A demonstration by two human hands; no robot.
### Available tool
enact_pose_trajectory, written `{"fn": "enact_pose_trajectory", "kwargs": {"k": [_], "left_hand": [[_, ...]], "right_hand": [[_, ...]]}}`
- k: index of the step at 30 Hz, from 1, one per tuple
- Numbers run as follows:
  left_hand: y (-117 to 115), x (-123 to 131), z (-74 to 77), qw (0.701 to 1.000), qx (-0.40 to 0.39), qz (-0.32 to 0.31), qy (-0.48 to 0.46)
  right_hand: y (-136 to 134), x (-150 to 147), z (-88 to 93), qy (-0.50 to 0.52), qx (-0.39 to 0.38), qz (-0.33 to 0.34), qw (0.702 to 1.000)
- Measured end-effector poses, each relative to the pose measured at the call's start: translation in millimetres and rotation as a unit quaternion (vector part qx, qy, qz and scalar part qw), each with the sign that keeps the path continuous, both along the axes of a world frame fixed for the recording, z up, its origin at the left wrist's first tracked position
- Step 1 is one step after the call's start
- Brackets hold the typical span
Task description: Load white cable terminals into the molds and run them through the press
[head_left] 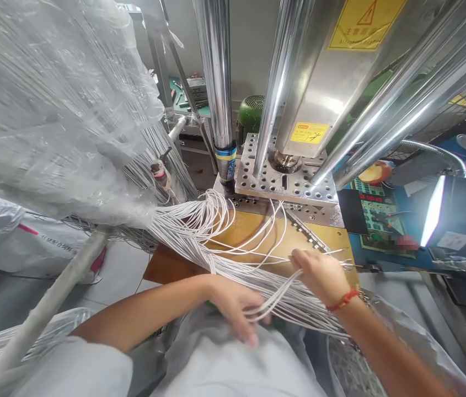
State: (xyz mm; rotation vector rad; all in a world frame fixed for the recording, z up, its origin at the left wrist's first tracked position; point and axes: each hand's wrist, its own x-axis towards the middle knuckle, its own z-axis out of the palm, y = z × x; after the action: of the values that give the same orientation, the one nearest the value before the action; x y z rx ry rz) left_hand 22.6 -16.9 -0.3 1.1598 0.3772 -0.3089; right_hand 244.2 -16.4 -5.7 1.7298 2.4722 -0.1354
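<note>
A thick bundle of thin white wires (199, 231) runs from a plastic-wrapped heap at the upper left down across a yellow work plate (253, 229). My left hand (235, 306) rests low in my lap, fingers curled loosely around several white wires. My right hand (319, 273), with a red cord bracelet at the wrist, pinches a few wire ends over the right part of the plate, beside a toothed metal strip (305, 229). Loose wire loops lie spread on the plate between the hands and the press.
A press stands behind the plate with chrome columns (216, 82), a perforated metal block (282, 184) and yellow warning labels. A blue control panel (375, 212) and a bright lamp (433, 212) are at right. A white rod (51, 300) slants at lower left.
</note>
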Motion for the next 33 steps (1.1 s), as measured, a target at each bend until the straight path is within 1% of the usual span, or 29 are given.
{"fn": "enact_pose_trajectory", "kwargs": {"k": [1, 2, 3, 4, 5, 7, 9, 10, 12, 13, 14, 15, 17, 18, 19, 21, 22, 23, 24, 25, 26, 27, 28, 30, 31, 33], "left_hand": [[-4.3, 11.2, -5.7, 0.995, -0.083, 0.061, -0.015], [-8.4, 21.1, -11.0, 0.98, -0.143, 0.139, -0.021], [-11.9, 28.9, -15.7, 0.962, -0.18, 0.207, -0.019], [-14.9, 34.4, -19.8, 0.947, -0.199, 0.253, -0.007], [-17.3, 37.7, -23.4, 0.94, -0.204, 0.275, 0.011], [-19.7, 40.0, -28.8, 0.941, -0.191, 0.275, 0.042], [-18.7, 41.5, -31.4, 0.942, -0.179, 0.28, 0.044], [-17.0, 43.3, -31.7, 0.939, -0.178, 0.291, 0.034], [-11.9, 49.0, -31.1, 0.93, -0.179, 0.322, 0.013], [-9.0, 52.4, -30.6, 0.926, -0.175, 0.335, 0.011], [-6.3, 55.6, -30.5, 0.924, -0.165, 0.345, 0.018], [-4.0, 58.3, -30.8, 0.923, -0.151, 0.352, 0.026], [-0.8, 61.8, -32.8, 0.925, -0.122, 0.359, 0.025], [0.1, 62.6, -34.4, 0.925, -0.109, 0.363, 0.016], [0.7, 63.0, -35.9, 0.924, -0.098, 0.37, 0.002], [1.4, 63.5, -38.1, 0.92, -0.086, 0.382, -0.027], [1.6, 64.0, -38.5, 0.92, -0.086, 0.381, -0.037], [1.7, 65.1, -38.2, 0.922, -0.091, 0.373, -0.044], [1.8, 66.8, -37.5, 0.926, -0.098, 0.36, -0.048], [1.8, 69.2, -36.3, 0.931, -0.105, 0.347, -0.049], [1.9, 72.2, -34.9, 0.934, -0.11, 0.337, -0.047], [2.1, 75.6, -33.5, 0.935, -0.113, 0.333, -0.043], [2.4, 79.1, -32.1, 0.935, -0.115, 0.333, -0.038], [3.6, 85.4, -30.0, 0.932, -0.123, 0.338, -0.037], [4.5, 87.9, -29.4, 0.931, -0.128, 0.341, -0.04], [7.0, 91.1, -29.5, 0.927, -0.139, 0.345, -0.044]], "right_hand": [[1.0, -7.7, -2.4, 0.007, 0.002, 0.059, 0.998], [3.0, -13.3, -4.3, 0.016, 0.004, 0.112, 0.994], [6.1, -16.1, -6.0, 0.025, 0.012, 0.148, 0.989], [10.0, -16.1, -7.7, 0.031, 0.031, 0.166, 0.985], [14.5, -13.5, -9.5, 0.033, 0.054, 0.164, 0.984], [22.5, -5.2, -13.0, 0.024, 0.087, 0.127, 0.988], [26.6, 0.7, -15.9, 0.02, 0.071, 0.109, 0.991], [27.0, 1.6, -16.8, 0.025, 0.051, 0.12, 0.991], [26.3, 0.8, -18.4, 0.05, 0.018, 0.166, 0.985], [25.9, 0.5, -19.7, 0.068, 0.017, 0.18, 0.981], [25.8, 1.3, -21.7, 0.085, 0.027, 0.179, 0.98], [25.7, 3.3, -24.6, 0.099, 0.044, 0.158, 0.981], [24.4, 11.0, -33.0, 0.111, 0.069, 0.083, 0.988], [22.4, 16.0, -37.7, 0.113, 0.066, 0.043, 0.991], [19.3, 21.2, -41.9, 0.116, 0.046, 0.009, 0.992], [11.1, 30.5, -46.4, 0.153, -0.038, -0.046, 0.986], [7.0, 33.9, -45.7, 0.199, -0.087, -0.073, 0.973], [3.5, 36.3, -42.7, 0.264, -0.127, -0.105, 0.95], [1.2, 37.4, -37.8, 0.343, -0.15, -0.141, 0.917], [-0.1, 37.2, -31.4, 0.424, -0.152, -0.175, 0.876], [-0.4, 35.6, -24.4, 0.491, -0.146, -0.197, 0.836], [0.1, 33.0, -17.4, 0.532, -0.155, -0.199, 0.808], [0.8, 29.7, -11.1, 0.549, -0.186, -0.182, 0.794], [1.9, 23.1, -2.2, 0.543, -0.263, -0.13, 0.787], [2.1, 20.7, 0.1, 0.539, -0.277, -0.118, 0.787], [1.9, 19.7, 1.2, 0.543, -0.274, -0.11, 0.786]]}}
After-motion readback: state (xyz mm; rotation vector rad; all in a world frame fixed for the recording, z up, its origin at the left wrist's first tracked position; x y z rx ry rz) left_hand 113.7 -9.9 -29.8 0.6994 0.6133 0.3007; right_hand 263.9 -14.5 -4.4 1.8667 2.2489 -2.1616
